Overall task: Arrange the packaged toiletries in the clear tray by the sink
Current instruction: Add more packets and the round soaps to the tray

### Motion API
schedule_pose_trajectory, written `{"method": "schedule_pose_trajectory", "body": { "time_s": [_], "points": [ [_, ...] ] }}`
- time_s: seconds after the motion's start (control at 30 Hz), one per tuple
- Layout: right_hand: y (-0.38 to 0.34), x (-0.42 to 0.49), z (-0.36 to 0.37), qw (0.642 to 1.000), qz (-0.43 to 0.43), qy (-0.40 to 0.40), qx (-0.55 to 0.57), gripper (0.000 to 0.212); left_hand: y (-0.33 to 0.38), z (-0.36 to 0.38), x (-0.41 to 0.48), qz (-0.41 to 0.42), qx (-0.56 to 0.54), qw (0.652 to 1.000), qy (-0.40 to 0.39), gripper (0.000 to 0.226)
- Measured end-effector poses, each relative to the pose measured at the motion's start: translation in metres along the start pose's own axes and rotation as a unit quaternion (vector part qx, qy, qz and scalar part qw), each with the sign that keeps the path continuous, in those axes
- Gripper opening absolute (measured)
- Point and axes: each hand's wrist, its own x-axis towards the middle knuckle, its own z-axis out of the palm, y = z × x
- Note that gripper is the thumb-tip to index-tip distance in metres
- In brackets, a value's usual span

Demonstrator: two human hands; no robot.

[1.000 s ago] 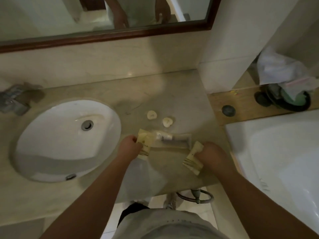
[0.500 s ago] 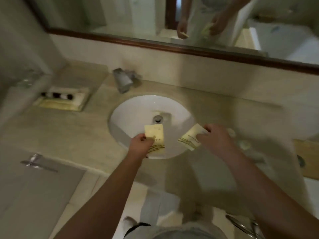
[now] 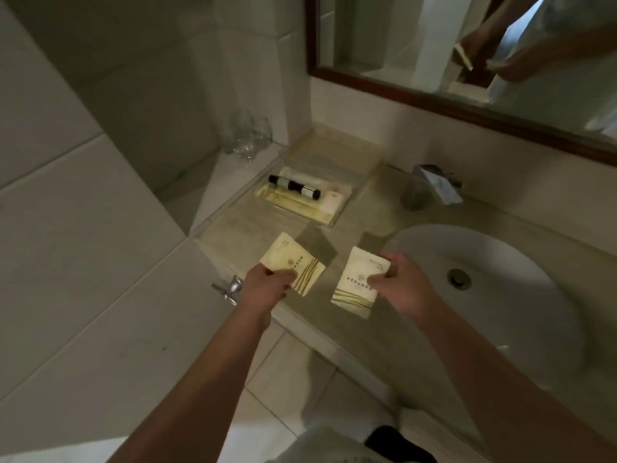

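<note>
Head view: left hand [image 3: 267,286] pinches a cream packet [image 3: 293,262], right hand [image 3: 405,289] pinches a second packet [image 3: 357,284], both over the bench [image 3: 243,225] front edge beside the sink [image 3: 500,259], clear tray [image 3: 344,206] with bottles [image 3: 294,188] just beyond them.

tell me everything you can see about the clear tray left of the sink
The clear rectangular plastic tray lies flat on the beige stone counter, left of the white sink, near the tiled corner. Inside its low see-through walls, small dark bottles with white labels lie on their sides beside pale yellow flat packets. The left hand and right hand, each pinching a cream striped packet, are apart from it.
</note>
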Motion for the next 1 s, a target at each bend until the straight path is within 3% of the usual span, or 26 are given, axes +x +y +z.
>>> {"method": "schedule_pose_trajectory", "body": {
  "time_s": [0.13,0.23,0.5,0.7,0.83,0.93,1.0],
  "points": [
    [-0.017,0.035,0.012,1.0,0.006,0.013,0.01,0.026,0.01,-0.003,0.032,-0.025,-0.023,0.999,0.003,0.006],
    [-0.03,0.063,0.02,1.0,0.0,0.004,0.026,0.015,0.022,-0.005,0.059,-0.049,-0.051,0.997,0.023,0.01],
    [-0.072,0.144,0.043,0.998,0.025,-0.041,0.037,0.026,0.079,-0.016,0.129,-0.041,-0.075,0.996,0.035,0.007],
    [-0.086,0.184,0.044,0.996,0.076,-0.028,0.032,0.022,0.096,-0.02,0.18,-0.049,0.032,0.997,0.05,0.018],
    [-0.093,0.216,0.053,0.996,0.086,0.0,-0.032,0.022,0.105,-0.017,0.22,-0.048,0.083,0.995,0.033,0.007],
    [-0.098,0.235,0.065,0.994,0.077,-0.002,-0.08,0.023,0.106,-0.015,0.248,-0.045,0.131,0.99,0.003,0.024],
    [-0.103,0.246,0.074,0.991,0.079,-0.004,-0.111,0.026,0.105,-0.013,0.262,-0.039,0.168,0.985,0.005,0.023]
  ]
}}
